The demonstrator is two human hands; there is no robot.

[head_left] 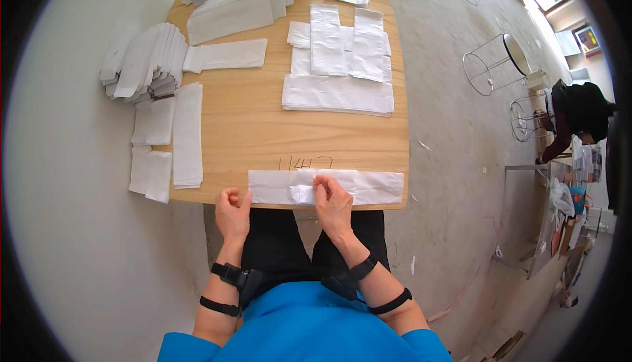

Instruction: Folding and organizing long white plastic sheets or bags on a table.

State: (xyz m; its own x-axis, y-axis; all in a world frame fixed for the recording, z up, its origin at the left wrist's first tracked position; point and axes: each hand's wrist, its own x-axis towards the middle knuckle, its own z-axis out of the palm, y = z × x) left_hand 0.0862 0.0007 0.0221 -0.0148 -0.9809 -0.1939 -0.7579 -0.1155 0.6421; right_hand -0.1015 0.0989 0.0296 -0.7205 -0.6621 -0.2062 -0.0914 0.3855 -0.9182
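A long white strip of folded paper or thin fabric (382,187) lies along the near edge of the wooden table. Across its middle rests a smaller crumpled white piece (302,194). My right hand (334,205) is over the strip, thumb and fingers drawn together at the small piece's right side; their tips seem to pinch the white material. At the strip's left end my left hand (233,216) hovers by the table edge, fingers loosely curled and thumb apart, with nothing visible in it.
Flat white bags or sleeves (339,92) are layered at the far right of the table (230,131). More stacks (155,62) line the left side, with a long piece (188,135) nearby. Rightward stand a round stool (515,54) and a bending person (579,111) by another table.
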